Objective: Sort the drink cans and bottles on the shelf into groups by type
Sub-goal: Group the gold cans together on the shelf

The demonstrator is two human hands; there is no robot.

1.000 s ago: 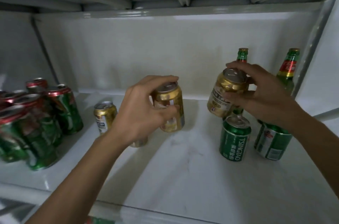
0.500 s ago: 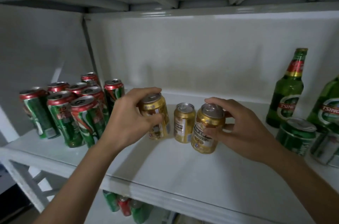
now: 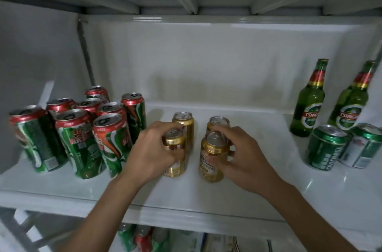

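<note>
Several gold cans stand in the middle of the white shelf [image 3: 186, 192]. My left hand [image 3: 151, 152] grips the front left gold can [image 3: 175, 161], which stands on the shelf. My right hand [image 3: 244, 154] grips the front right gold can [image 3: 211, 167], also on the shelf. Two more gold cans stand just behind: one at back left [image 3: 185, 120] and one at back right [image 3: 218, 122]. Several red-and-green cans [image 3: 80, 140] are clustered at the left. Two green bottles [image 3: 309, 101] and two green cans [image 3: 324, 148] stand at the right.
The shelf's back wall [image 3: 206, 61] and left side wall [image 3: 37, 55] enclose the space, with another shelf close overhead. Bare shelf lies between the gold cans and the green bottles. More cans [image 3: 142, 237] show on the shelf below.
Both hands brought their gold cans down and toward the front, setting them in front of the other two gold cans. The view shifted back to the right.
</note>
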